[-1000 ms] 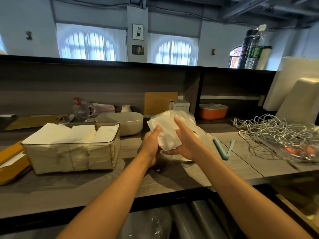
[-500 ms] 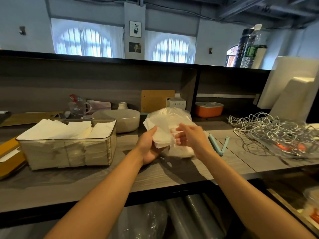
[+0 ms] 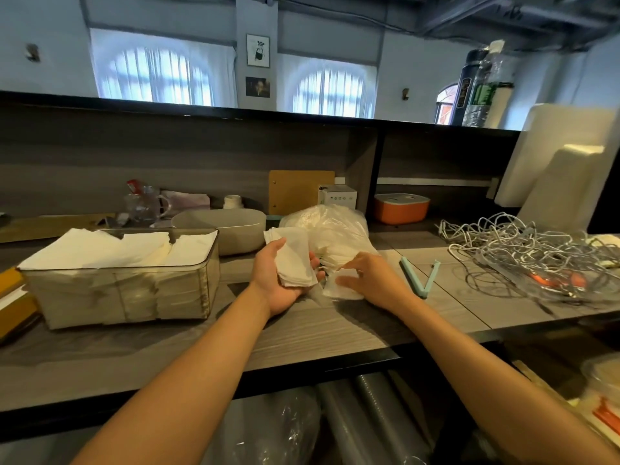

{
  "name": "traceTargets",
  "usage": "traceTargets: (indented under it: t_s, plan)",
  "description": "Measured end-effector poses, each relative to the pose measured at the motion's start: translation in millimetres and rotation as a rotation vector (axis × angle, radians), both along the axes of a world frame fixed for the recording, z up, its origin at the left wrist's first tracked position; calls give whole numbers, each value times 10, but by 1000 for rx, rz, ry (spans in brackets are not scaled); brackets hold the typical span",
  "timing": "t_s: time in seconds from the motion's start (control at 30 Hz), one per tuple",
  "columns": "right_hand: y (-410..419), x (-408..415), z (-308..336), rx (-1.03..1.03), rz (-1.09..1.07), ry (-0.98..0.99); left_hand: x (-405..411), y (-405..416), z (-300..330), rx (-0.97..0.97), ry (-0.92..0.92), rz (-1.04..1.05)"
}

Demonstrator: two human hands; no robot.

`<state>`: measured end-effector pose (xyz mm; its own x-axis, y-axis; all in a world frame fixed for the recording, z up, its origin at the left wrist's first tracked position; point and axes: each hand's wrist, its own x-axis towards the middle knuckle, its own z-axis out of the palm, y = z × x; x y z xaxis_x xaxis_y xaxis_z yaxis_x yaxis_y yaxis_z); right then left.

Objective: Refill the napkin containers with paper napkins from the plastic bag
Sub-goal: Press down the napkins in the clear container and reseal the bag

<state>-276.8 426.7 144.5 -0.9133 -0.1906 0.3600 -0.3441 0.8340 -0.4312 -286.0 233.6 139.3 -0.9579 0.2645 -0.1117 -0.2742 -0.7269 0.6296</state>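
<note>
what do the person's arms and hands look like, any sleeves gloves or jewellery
Both arms are bare from the hands back to the frame's lower edge, with no sleeves in view. The left hand and right hand wear no gloves. No watch, bracelet or ring shows, though the right hand is slightly blurred.

A café service counter (image 3: 302,333): napkin container (image 3: 120,283), arched windows (image 3: 154,78) beyond.

The left hand (image 3: 280,280) lies palm up over the grey surface (image 3: 302,333), its grip curled round a stack of white napkins (image 3: 290,260). Just beside it the right hand (image 3: 372,280) has its fingers at the mouth of the clear plastic bag (image 3: 330,229). To the left stands a clear napkin container (image 3: 124,280) packed full; a tangle of white cables (image 3: 513,243) lies to the right
</note>
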Motion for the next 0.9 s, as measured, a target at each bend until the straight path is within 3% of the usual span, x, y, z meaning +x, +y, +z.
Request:
traceTargets:
  t_s: [0.3, 0.43, 0.6, 0.7, 0.9]
  plan:
    - [3, -28, 141, -669, -160, -170, 42, 15, 39, -51, 0, -30]
    - [-47, -40, 179, -580, -186, -228, 63, -30, 61, 44, 43, -26]
    - [-87, -26, 214, -558, -228, 3, 71, -55, 80, 122, 16, 31]
    - [-166, 32, 372, -727, -229, 66, 94, -39, 102, 67, 12, 20]
    - [-460, 104, 846, -1246, -173, -54, 94, -43, 117, 33, 45, -18]
